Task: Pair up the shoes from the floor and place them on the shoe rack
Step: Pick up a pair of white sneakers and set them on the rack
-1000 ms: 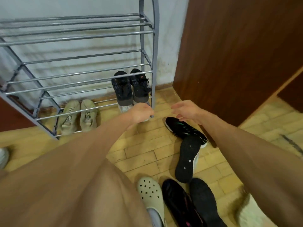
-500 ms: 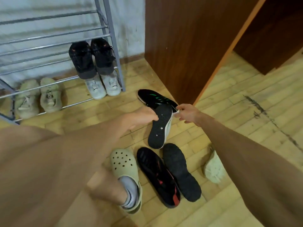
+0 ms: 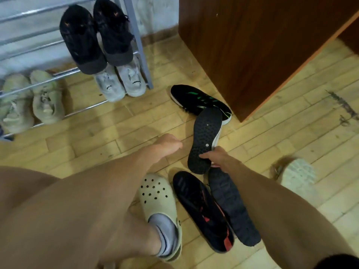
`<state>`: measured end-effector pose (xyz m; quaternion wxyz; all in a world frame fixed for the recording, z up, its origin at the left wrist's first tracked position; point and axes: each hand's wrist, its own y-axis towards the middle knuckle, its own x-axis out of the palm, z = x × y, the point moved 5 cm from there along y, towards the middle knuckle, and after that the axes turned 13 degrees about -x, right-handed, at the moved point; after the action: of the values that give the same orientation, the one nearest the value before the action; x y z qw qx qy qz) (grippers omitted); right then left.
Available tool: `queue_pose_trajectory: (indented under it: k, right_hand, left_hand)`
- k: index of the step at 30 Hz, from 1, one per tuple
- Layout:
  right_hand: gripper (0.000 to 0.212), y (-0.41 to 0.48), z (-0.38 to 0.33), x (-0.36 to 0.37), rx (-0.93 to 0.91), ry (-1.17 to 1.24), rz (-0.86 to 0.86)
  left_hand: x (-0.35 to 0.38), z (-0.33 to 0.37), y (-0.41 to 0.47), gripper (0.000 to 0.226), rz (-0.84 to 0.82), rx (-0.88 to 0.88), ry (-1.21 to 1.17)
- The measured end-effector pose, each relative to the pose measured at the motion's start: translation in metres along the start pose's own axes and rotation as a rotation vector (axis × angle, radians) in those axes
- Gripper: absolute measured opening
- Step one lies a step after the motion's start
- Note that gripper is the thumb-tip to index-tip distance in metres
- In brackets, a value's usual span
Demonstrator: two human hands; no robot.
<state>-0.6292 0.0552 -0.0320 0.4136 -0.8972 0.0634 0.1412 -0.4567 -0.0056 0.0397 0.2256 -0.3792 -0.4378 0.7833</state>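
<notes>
On the wooden floor (image 3: 136, 121), in front of the shoe rack (image 3: 138, 47): right hand (image 3: 218, 158) grips the near end of an overturned black sneaker (image 3: 206, 134), thumb on the studded sole. The fingers under it are hidden. This sneaker's far end overlaps its mate, a black sneaker with green stripes (image 3: 194, 99), which lies upright just beside the brown cabinet (image 3: 252, 47). I cannot tell whether the two touch.

Left hand (image 3: 167, 143) hovers to the left of the overturned sneaker, near it but apart. It is empty, with the fingers loosely bent downward, and the fingertips are not clear.

A second black pair lies near my right forearm: a black shoe with red trim (image 3: 202, 208) upright, and a dark shoe (image 3: 233, 208) sole up touching its side. The dark shoe's far end is covered by my right hand.

On the rack: black pair (image 3: 81, 41) on a middle rail, white pair (image 3: 120, 84) below it with the heels hidden, beige pair (image 3: 31, 101) to the left. The rack's upper part and left side are cut off by the frame.

A cream clog (image 3: 155, 191) is on my left foot. At right, a pale clog (image 3: 297, 171) is too blurred to make out.
</notes>
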Motion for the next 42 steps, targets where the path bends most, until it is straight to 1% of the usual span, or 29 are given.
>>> queue_pose_trajectory:
  k: [1, 2, 3, 5, 6, 8, 9, 10, 11, 13, 14, 15, 16, 17, 19, 22, 24, 26, 28, 29, 30, 31, 32, 33, 34, 37, 38, 40, 42]
  right_hand:
    - [0.022, 0.004, 0.002, 0.006, 0.009, 0.017, 0.037]
    - [0.025, 0.007, 0.002, 0.009, 0.016, 0.024, 0.066]
    - [0.032, 0.007, 0.0, 0.012, 0.018, 0.026, 0.091]
    - [0.051, 0.008, -0.008, 0.015, -0.014, -0.064, 0.159]
    - [0.054, 0.007, -0.014, 0.015, -0.061, -0.157, 0.219]
    - [0.051, 0.003, -0.029, 0.009, -0.199, -0.406, 0.4]
    - [0.052, 0.0, -0.037, 0.006, -0.268, -0.525, 0.464]
    - [0.054, -0.001, -0.042, 0.003, -0.328, -0.611, 0.486]
    - [0.055, 0.001, -0.043, 0.003, -0.368, -0.671, 0.447]
    - [0.052, 0.003, -0.04, 0.008, -0.402, -0.722, 0.223]
    - [0.046, 0.002, -0.036, 0.013, -0.423, -0.722, 0.099]
    - [0.037, -0.001, -0.033, 0.016, -0.451, -0.706, 0.017]
    - [0.029, -0.005, -0.031, 0.017, -0.478, -0.687, -0.018]
    - [0.025, -0.008, -0.033, 0.015, -0.514, -0.669, -0.005]
    - [0.028, -0.01, -0.037, 0.006, -0.529, -0.636, 0.067]
    - [0.035, -0.005, -0.037, -0.011, -0.436, -0.609, 0.096]
    - [0.048, 0.004, -0.03, -0.018, -0.328, -0.594, 0.049]
    - [0.066, 0.01, -0.021, -0.014, -0.228, -0.552, -0.023]
    - [0.078, 0.016, -0.013, -0.003, -0.137, -0.498, -0.092]
    - [0.076, 0.02, -0.01, 0.002, -0.107, -0.474, -0.099]
    - [0.069, 0.023, -0.008, 0.006, -0.083, -0.458, -0.09]
    - [0.056, 0.029, -0.008, 0.007, -0.066, -0.44, -0.079]
    - [0.04, 0.033, -0.011, 0.008, -0.043, -0.415, -0.072]
    - [0.024, 0.035, -0.014, 0.008, -0.018, -0.38, -0.076]
    - [0.015, 0.037, -0.018, 0.008, -0.003, -0.365, -0.088]
    - [0.01, 0.038, -0.029, 0.002, -0.005, -0.353, -0.074]
    - [0.018, 0.036, -0.03, 0.0, -0.008, -0.353, -0.056]
    - [0.036, 0.027, -0.031, 0.001, -0.024, -0.382, -0.081]
    - [0.047, 0.015, -0.028, 0.011, -0.037, -0.427, -0.11]
  left_hand:
    - [-0.005, -0.005, 0.004, 0.029, 0.015, -0.032, -0.015]
    - [-0.008, -0.009, 0.008, 0.029, 0.024, -0.055, -0.03]
    - [-0.009, -0.011, 0.01, 0.028, 0.026, -0.064, -0.043]
    - [-0.008, -0.011, 0.01, 0.03, 0.011, -0.063, -0.072]
    - [-0.008, -0.011, 0.01, 0.032, -0.001, -0.058, -0.087]
    - [-0.005, -0.013, 0.007, 0.036, -0.024, -0.056, -0.108]
    - [-0.005, -0.014, 0.006, 0.038, -0.031, -0.055, -0.117]
    - [-0.005, -0.015, 0.005, 0.039, -0.034, -0.054, -0.126]
    - [-0.005, -0.017, 0.003, 0.039, -0.033, -0.053, -0.134]
    - [-0.008, -0.022, -0.001, 0.036, -0.026, -0.046, -0.144]
    - [-0.009, -0.024, -0.002, 0.033, -0.021, -0.043, -0.143]
    - [-0.01, -0.026, -0.004, 0.032, -0.012, -0.041, -0.142]
    - [-0.011, -0.027, -0.005, 0.032, 0.0, -0.041, -0.146]
    - [-0.012, -0.027, -0.007, 0.032, 0.011, -0.042, -0.155]
    - [-0.012, -0.028, -0.01, 0.033, 0.023, -0.045, -0.179]
    - [-0.006, -0.029, -0.01, 0.033, 0.034, -0.071, -0.206]
    - [-0.002, -0.032, -0.007, 0.028, 0.029, -0.081, -0.207]
    - [-0.002, -0.037, -0.004, 0.02, 0.025, -0.087, -0.209]
    - [-0.006, -0.042, 0.001, 0.022, 0.034, -0.103, -0.215]
    - [-0.008, -0.045, 0.003, 0.022, 0.04, -0.119, -0.222]
    - [-0.01, -0.047, 0.006, 0.017, 0.047, -0.134, -0.229]
    - [-0.012, -0.048, 0.007, 0.01, 0.052, -0.142, -0.237]
    - [-0.015, -0.049, 0.008, 0.009, 0.054, -0.145, -0.249]
    - [-0.017, -0.048, 0.008, 0.012, 0.049, -0.144, -0.255]
    - [-0.021, -0.048, 0.007, 0.014, 0.043, -0.136, -0.253]
    - [-0.034, -0.044, 0.0, 0.02, 0.054, -0.112, -0.253]
    - [-0.039, -0.043, -0.003, 0.02, 0.065, -0.106, -0.264]
    - [-0.045, -0.042, -0.009, 0.02, 0.084, -0.097, -0.281]
    - [-0.046, -0.042, -0.015, 0.016, 0.087, -0.095, -0.291]
